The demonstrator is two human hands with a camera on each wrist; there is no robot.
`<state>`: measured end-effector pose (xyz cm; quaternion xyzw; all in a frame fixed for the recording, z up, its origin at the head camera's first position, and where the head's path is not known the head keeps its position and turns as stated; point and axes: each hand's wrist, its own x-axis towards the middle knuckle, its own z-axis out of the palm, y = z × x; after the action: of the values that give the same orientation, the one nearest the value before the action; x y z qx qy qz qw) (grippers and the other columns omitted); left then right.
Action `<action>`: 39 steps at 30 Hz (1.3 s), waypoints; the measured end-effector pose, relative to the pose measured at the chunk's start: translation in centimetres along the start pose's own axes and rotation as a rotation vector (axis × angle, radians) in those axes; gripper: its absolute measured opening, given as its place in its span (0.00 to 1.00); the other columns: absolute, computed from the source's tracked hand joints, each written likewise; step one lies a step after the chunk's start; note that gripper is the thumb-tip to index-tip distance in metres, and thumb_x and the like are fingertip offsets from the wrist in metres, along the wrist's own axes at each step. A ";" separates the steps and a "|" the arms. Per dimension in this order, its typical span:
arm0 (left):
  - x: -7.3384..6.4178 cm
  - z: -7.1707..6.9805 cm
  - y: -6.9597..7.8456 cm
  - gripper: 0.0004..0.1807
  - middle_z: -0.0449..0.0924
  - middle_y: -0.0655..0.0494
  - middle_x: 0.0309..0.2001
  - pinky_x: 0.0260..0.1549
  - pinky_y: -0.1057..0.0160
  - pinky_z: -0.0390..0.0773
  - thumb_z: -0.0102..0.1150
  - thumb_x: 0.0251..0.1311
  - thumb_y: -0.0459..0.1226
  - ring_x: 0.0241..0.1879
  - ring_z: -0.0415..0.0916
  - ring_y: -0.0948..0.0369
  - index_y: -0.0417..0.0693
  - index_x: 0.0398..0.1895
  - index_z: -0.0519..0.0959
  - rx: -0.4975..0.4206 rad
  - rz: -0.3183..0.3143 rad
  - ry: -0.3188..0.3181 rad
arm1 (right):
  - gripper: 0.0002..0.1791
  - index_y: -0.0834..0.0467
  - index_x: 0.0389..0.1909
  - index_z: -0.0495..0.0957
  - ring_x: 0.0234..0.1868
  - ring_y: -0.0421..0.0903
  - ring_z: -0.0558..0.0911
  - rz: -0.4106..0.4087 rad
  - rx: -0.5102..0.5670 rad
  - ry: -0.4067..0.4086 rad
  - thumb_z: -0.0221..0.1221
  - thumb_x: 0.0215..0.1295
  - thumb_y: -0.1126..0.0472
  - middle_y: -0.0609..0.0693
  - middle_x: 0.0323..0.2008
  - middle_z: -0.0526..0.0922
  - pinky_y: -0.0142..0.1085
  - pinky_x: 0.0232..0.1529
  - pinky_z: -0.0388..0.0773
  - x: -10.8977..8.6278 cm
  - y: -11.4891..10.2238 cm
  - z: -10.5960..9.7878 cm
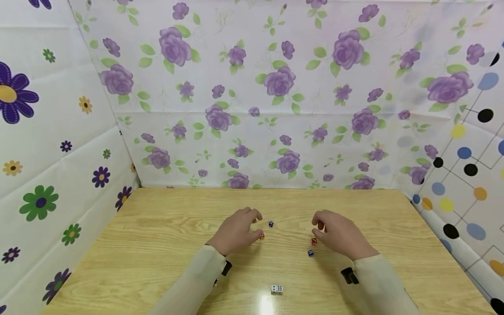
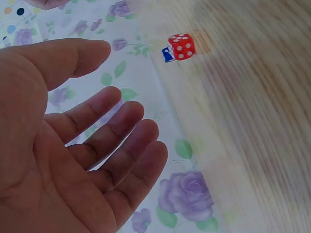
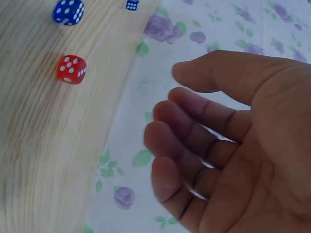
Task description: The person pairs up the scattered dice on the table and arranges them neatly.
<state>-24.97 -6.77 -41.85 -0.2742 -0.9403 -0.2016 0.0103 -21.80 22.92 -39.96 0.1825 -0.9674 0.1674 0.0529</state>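
My left hand (image 1: 237, 232) hovers over the table with loosely bent fingers and nothing in its grasp. By its thumb lies a red die (image 1: 262, 236), with a blue die (image 1: 271, 224) just beyond; in the left wrist view the red die (image 2: 182, 48) partly covers the blue one (image 2: 167, 55). Across from it, my right hand (image 1: 341, 235) is also raised and holds nothing, its fingers softly curved. Below that thumb is another red die (image 1: 313, 241), and a second blue die (image 1: 310, 253) sits nearer me. Both show in the right wrist view, red (image 3: 72, 69) and blue (image 3: 68, 12).
Two white dice, a left one (image 1: 274, 289) and a right one (image 1: 280, 289), stand side by side on the wooden table (image 1: 165, 245) close to me. Flowered cloth (image 1: 252, 131) walls the back; patterned sheets hang left and right.
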 end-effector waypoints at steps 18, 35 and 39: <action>1.3 1.8 -0.6 0.06 0.74 0.67 0.29 0.30 0.65 0.73 0.62 0.59 0.43 0.28 0.71 0.68 0.55 0.38 0.80 -0.016 -0.037 -0.087 | 0.04 0.50 0.32 0.79 0.27 0.39 0.73 0.128 0.006 -0.158 0.65 0.58 0.58 0.41 0.27 0.77 0.38 0.32 0.72 0.8 0.9 2.7; 1.8 1.8 0.0 0.04 0.77 0.66 0.28 0.32 0.64 0.73 0.64 0.56 0.36 0.27 0.71 0.67 0.53 0.25 0.82 -0.113 -0.083 -0.097 | 0.08 0.53 0.22 0.77 0.24 0.39 0.73 0.136 -0.015 -0.174 0.64 0.57 0.65 0.42 0.22 0.76 0.36 0.29 0.72 1.1 0.1 2.7; 1.7 2.0 -0.1 0.04 0.76 0.66 0.28 0.36 0.61 0.74 0.64 0.56 0.36 0.27 0.71 0.67 0.54 0.25 0.82 -0.134 -0.088 -0.094 | 0.07 0.53 0.23 0.78 0.24 0.39 0.73 0.142 -0.008 -0.171 0.63 0.58 0.65 0.42 0.22 0.76 0.36 0.29 0.72 1.0 0.2 2.9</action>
<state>-26.27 -5.21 -43.52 -0.2418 -0.9352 -0.2513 -0.0613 -22.96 21.73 -42.55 0.1268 -0.9795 0.1509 -0.0414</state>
